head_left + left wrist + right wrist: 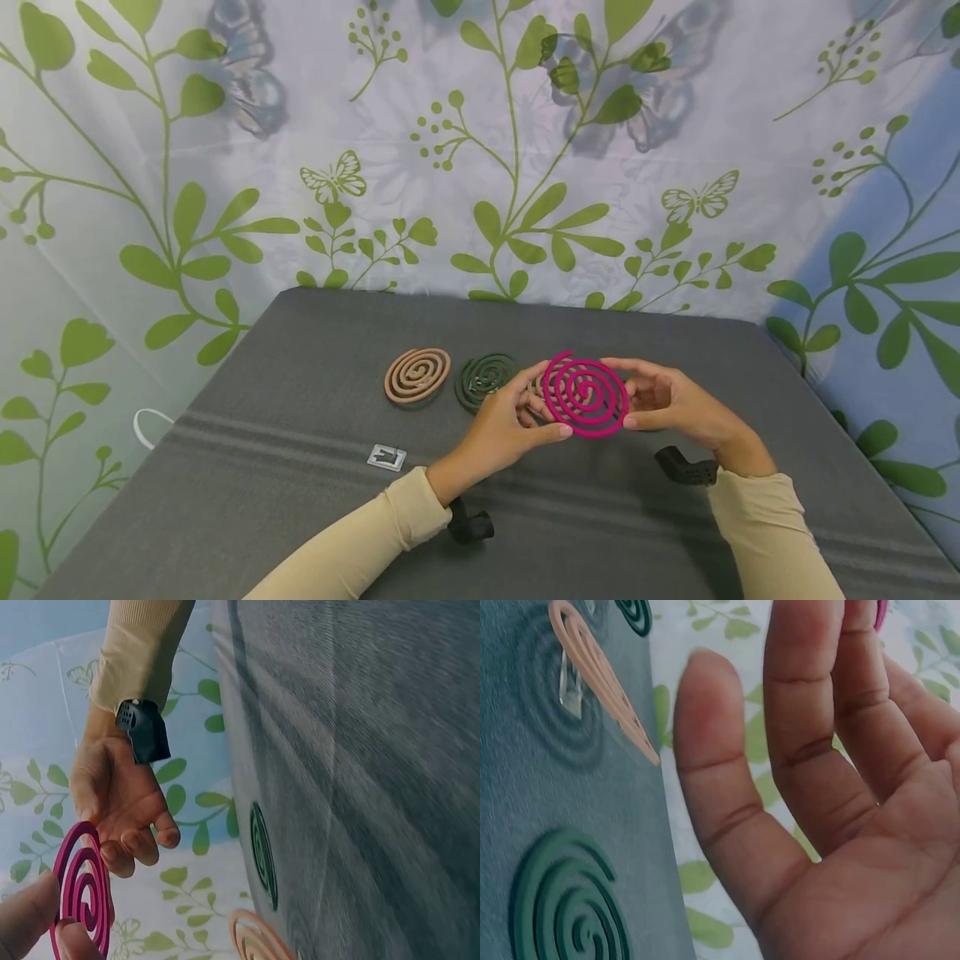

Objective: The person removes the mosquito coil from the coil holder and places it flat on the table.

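Observation:
A bright pink mosquito coil (587,388) is held up above the table, facing the head camera. My left hand (504,414) grips its left edge, thumb at the lower rim and fingers behind. At its right edge my right hand (678,404) holds the rim between thumb and index finger; its other fingers curve loosely in the right wrist view. On the table, a tan coil (417,375) and a dark green coil (486,379) are at the left. Another tan coil (604,686), raised on a small stand, and another green coil (574,900) are partly hidden in the head view.
A small silver metal plate with a cutout (387,457) lies on the grey table (247,467), left of my left hand. Black wrist devices (471,525) sit at both cuffs. Leaf-patterned fabric (420,183) hangs behind the table. A white loop (146,425) shows at the left edge.

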A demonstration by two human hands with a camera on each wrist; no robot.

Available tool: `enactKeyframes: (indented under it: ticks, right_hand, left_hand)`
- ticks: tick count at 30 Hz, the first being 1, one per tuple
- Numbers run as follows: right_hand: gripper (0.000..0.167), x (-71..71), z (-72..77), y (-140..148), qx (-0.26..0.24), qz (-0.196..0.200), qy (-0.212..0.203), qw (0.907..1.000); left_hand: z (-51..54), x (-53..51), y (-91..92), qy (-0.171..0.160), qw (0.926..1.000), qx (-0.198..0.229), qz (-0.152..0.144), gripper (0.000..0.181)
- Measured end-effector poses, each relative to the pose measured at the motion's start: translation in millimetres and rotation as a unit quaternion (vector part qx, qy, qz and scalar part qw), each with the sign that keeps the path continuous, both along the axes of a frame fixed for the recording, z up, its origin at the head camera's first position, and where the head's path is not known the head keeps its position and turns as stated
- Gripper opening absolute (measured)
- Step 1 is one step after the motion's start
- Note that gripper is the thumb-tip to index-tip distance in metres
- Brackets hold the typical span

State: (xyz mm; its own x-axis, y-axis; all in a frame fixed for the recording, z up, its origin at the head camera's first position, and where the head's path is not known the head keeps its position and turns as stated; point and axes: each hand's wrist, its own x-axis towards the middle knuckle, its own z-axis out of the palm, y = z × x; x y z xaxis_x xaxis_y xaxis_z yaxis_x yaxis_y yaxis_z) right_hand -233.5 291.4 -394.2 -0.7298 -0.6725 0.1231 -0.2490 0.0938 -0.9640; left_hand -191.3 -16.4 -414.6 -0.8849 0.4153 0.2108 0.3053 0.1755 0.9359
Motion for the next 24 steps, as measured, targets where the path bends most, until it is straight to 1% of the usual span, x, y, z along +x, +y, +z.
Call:
enactKeyframes:
  ticks: [5, 10, 15, 21, 24]
  right_hand:
    - [0.069, -1.3, -0.6, 12.3, 0.0, 0.006, -0.012, 0.9999]
    - [0.07, -3.0, -1.7, 27.1, -0.002, 0.021, -0.023, 0.9995]
    - [0.072, -4.1, -3.4, 41.9, -0.012, 0.039, -0.025, 0.9988]
    - [0.074, -5.5, -10.0, 57.6, -0.019, 0.043, -0.038, 0.9982]
    - [0.074, -6.4, -13.8, 63.8, -0.024, 0.043, -0.043, 0.9979]
  left_hand:
    - [-2.4, 0.1, 12.8, 0.002, 1.0, 0.005, 0.003, 0.087]
    - [-8.1, -2.0, 28.2, -0.013, 0.9999, 0.002, 0.009, 0.087]
    - [-12.5, -1.3, 43.6, -0.03, 0.9994, 0.014, 0.008, 0.088]
    - [-14.9, -0.6, 60.0, -0.027, 0.9995, 0.012, 0.005, 0.087]
    - [-16.7, -1.2, 67.5, -0.03, 0.9994, 0.017, 0.005, 0.087]
